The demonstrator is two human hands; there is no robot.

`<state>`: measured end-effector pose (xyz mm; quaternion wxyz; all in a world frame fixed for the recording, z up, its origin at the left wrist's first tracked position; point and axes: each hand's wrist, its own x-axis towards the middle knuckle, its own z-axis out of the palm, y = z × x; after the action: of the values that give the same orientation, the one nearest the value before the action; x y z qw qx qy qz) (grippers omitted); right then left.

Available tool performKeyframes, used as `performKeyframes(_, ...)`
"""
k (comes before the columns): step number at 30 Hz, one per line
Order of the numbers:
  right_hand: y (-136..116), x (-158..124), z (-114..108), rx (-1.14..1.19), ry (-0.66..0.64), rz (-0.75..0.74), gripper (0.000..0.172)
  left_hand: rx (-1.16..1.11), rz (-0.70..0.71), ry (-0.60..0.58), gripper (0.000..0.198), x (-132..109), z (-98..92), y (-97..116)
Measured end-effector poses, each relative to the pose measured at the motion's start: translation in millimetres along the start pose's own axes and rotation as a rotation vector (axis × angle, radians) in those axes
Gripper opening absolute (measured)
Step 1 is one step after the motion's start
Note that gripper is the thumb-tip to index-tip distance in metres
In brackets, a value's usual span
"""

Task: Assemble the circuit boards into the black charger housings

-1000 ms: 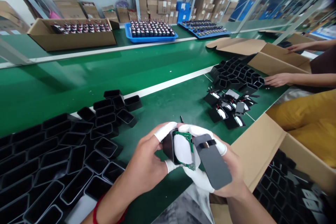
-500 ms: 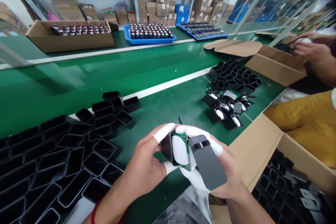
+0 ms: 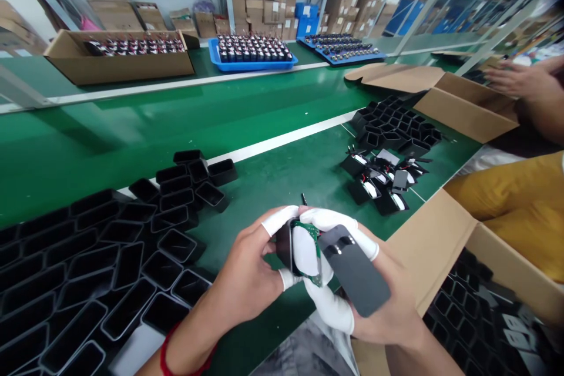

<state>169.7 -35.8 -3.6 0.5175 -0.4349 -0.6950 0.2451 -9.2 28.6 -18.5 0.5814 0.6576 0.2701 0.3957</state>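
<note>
My left hand [image 3: 249, 273] grips a small black plastic case [image 3: 284, 248], with white finger covers on its thumb and finger. Partly inside the case's mouth sits a green circuit board [image 3: 315, 277], carrying a white oval pad [image 3: 305, 251]. My right hand [image 3: 399, 291], also in white finger covers, pinches the board from the other side. A dark grey flat cover [image 3: 359, 276] lies tilted across my right fingers, beside the board. Behind the fingertips a thin black rod [image 3: 304, 198] sticks up; what it belongs to is hidden.
Many empty black cases [image 3: 127, 264] crowd the green table at left. Partly assembled units [image 3: 381, 179] and more cases [image 3: 396, 123] stand at right. An open cardboard box [image 3: 497, 247] holds black parts. A co-worker's hands [image 3: 524, 79] are at far right.
The circuit board and grey cover have shifted slightly right with my hands, and the cover has turned a little. The co-worker's hand at far right has changed its pose.
</note>
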Motion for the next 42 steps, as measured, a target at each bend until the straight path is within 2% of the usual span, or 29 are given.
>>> performKeyframes(6, -9, 7, -3, -0.028, -0.076, 0.029, 0.074, 0.1, 0.025, 0.033, 0.065, 0, -1.3, 1)
performKeyframes(8, -7, 5, -1, -0.043, -0.058, 0.058, 0.075, 0.089, 0.014, 0.067, 0.063, 0, -0.4, 1)
performKeyframes(12, 5, -10, 6, 0.078, -0.09, 0.28, 0.094, -0.066, -0.057, 0.082, 0.063, 0, 3.1, -1)
performKeyframes(13, 7, -15, 8, 0.146, -0.072, 0.32, 0.093, -0.049, -0.055, 0.08, 0.062, 0, 3.9, -3)
performKeyframes(16, 5, -23, 19, 0.353, 0.046, 0.437, 0.067, 0.126, 0.005, 0.115, 0.062, 0, 6.2, -6)
performKeyframes(18, 3, -24, 29, 0.491, 0.066, 0.533, 0.054, 0.206, 0.019, 0.131, 0.061, 0, 8.0, -6)
performKeyframes(20, 5, -24, 40, 0.614, 0.122, 0.594, 0.052, 0.265, 0.02, 0.136, 0.061, -1, 9.9, -6)
performKeyframes(23, 15, -21, 53, 0.692, 0.282, 0.654, 0.053, 0.37, 0.029, 0.167, 0.059, -1, 12.1, -9)
performKeyframes(26, 23, -17, 54, 0.733, 0.244, 0.685, 0.047, 0.318, -0.025, 0.215, 0.056, 0, 14.0, -16)
performKeyframes(29, 24, -13, 49, 0.791, 0.224, 0.718, 0.041, 0.274, -0.078, 0.23, 0.062, 1, 17.2, -22)
performKeyframes(32, 25, -11, 49, 0.77, 0.286, 0.755, 0.038, 0.334, -0.032, 0.234, 0.063, 0, 21.2, -19)
performKeyframes(35, 27, -10, 56, 0.705, 0.332, 0.732, 0.027, 0.401, 0.057, 0.249, 0.063, -3, 23.0, -14)
performKeyframes(38, 27, -5, 60, 0.704, 0.361, 0.736, 0.025, 0.459, 0.121, 0.283, 0.063, -3, 21.4, -12)
performKeyframes(42, 23, 4, 54, 0.77, 0.376, 0.809, 0.029, 0.357, 0.034, 0.287, 0.067, 1, 18.7, -16)
